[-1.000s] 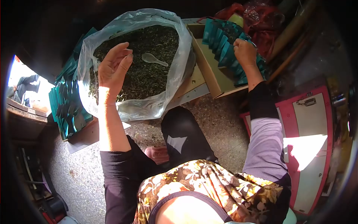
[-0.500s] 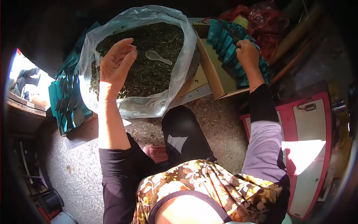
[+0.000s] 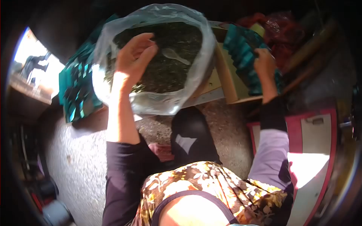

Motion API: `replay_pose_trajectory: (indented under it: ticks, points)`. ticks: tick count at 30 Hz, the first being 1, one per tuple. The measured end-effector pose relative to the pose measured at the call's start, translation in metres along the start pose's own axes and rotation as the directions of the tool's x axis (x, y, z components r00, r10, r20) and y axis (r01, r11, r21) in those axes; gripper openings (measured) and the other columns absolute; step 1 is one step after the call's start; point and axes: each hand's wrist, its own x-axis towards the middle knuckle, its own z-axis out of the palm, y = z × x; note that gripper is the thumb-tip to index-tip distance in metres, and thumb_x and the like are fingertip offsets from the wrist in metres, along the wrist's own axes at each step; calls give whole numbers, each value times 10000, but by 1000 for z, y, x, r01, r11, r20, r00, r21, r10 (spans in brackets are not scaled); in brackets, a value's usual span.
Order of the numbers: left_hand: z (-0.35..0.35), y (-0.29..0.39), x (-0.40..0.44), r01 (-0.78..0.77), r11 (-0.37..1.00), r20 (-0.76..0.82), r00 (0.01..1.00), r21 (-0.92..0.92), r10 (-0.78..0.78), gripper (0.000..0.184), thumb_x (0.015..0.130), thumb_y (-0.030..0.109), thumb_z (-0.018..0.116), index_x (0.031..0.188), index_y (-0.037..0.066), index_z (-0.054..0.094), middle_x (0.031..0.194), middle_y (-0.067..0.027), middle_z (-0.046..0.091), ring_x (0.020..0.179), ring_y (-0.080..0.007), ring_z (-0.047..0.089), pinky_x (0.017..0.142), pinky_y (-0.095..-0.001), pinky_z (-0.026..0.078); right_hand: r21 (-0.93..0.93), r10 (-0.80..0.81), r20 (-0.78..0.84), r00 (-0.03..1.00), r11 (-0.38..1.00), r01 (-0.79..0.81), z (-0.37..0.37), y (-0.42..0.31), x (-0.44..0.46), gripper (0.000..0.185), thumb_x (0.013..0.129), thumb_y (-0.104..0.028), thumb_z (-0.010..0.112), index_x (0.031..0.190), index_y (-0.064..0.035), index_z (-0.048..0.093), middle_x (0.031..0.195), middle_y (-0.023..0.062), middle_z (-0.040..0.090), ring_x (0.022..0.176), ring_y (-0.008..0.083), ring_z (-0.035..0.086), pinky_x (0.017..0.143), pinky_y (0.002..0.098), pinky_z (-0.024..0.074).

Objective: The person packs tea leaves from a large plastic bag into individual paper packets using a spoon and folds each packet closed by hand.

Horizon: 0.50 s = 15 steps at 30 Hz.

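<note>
My left hand (image 3: 135,58) is raised over a clear plastic bag (image 3: 103,49) of dried green-brown leaves (image 3: 169,77). Its fingers are loosely curled, the thumb stands apart from them, and nothing shows between. A translucent spoon (image 3: 174,55) lies on the leaves to the right of this hand. My right hand (image 3: 265,66) is at the row of teal packets (image 3: 241,56) in a cardboard box (image 3: 225,77). Its fingers are drawn together against the packets. Motion blur hides what is between the fingertips.
More teal packets (image 3: 79,92) stand in a box left of the bag. Behind the right-hand box lies red plastic (image 3: 281,28). A pink and white cabinet (image 3: 315,132) stands at the right. Speckled floor (image 3: 86,158) spreads below.
The whole view has shifted, so the bag, boxes and hands appear farther right, and the picture is more blurred. Both hands keep nearly the same places over the bag and the packets.
</note>
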Motion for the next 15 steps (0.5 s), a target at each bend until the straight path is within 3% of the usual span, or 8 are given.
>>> replay_pose_trajectory:
  ticks: [2, 3, 4, 8, 10, 11, 14, 15]
  points:
    - [-1, 9, -2, 12, 1000, 16, 1000, 18, -13, 360, 850, 155, 686, 1189, 63, 608, 965, -58, 658, 898, -126, 622, 811, -254, 495, 92, -62, -109, 992, 993, 72, -1, 0, 1, 331, 697, -6, 577, 1010, -97, 639, 1038, 120, 615, 1016, 322, 577, 846, 404, 478]
    - [-5, 3, -1, 9, 998, 32, 999, 67, -11, 367, 869, 128, 669, 1219, 55, 588, 1015, -59, 647, 957, -118, 599, 858, -252, 479, 30, -69, -86, 994, 997, 72, -7, -8, 3, 350, 705, 4, 561, 1039, -76, 631, 1053, 127, 613, 1025, 322, 575, 861, 397, 473]
    - [-4, 4, -2, -18, 998, 41, 999, 62, 15, 358, 864, 136, 675, 1203, 51, 595, 991, -59, 653, 941, -128, 611, 853, -258, 484, 53, -194, -197, 961, 977, 208, -4, -8, 9, 316, 718, -13, 580, 1014, -105, 645, 1031, 104, 621, 977, 314, 593, 822, 406, 498]
    - [-3, 3, -4, -154, 961, -44, 985, 231, 168, 347, 808, 170, 717, 1120, 46, 625, 880, -73, 672, 798, -147, 654, 744, -266, 524, 195, -322, -188, 928, 914, 357, -19, -68, 18, 298, 762, 4, 566, 1038, -81, 640, 1031, 119, 627, 982, 317, 594, 820, 409, 490]
    - [-5, 5, -2, -176, 946, -95, 973, 273, 208, 321, 803, 163, 716, 1087, 37, 635, 857, -78, 674, 770, -161, 658, 719, -267, 527, 398, -290, -116, 950, 863, 312, -32, -115, 14, 286, 796, 2, 558, 1063, -67, 634, 997, 133, 636, 948, 318, 607, 800, 398, 489]
    - [-8, 6, -3, -164, 935, -144, 965, 315, 218, 302, 802, 147, 714, 1068, 28, 638, 829, -86, 675, 742, -163, 659, 692, -272, 528, 358, -343, -75, 936, 867, 346, -35, -133, 15, 267, 841, -16, 547, 1087, -65, 636, 1083, 138, 646, 987, 311, 620, 812, 364, 495]
    - [-16, 8, -5, -103, 968, -289, 942, 230, 169, 306, 798, 141, 714, 1073, 29, 637, 812, -92, 674, 724, -163, 657, 684, -273, 527, 389, -390, -11, 921, 847, 363, -35, -185, 19, 281, 815, 16, 547, 1066, -68, 642, 1057, 130, 652, 986, 309, 620, 813, 374, 490]
    - [-20, 8, -5, -124, 965, -345, 917, 232, 201, 264, 802, 134, 708, 1033, 25, 644, 797, -97, 670, 717, -174, 661, 675, -277, 525, 446, -445, -78, 892, 785, 430, -36, -201, 24, 294, 795, 31, 553, 1059, -64, 642, 1044, 126, 651, 1002, 307, 614, 823, 370, 487]
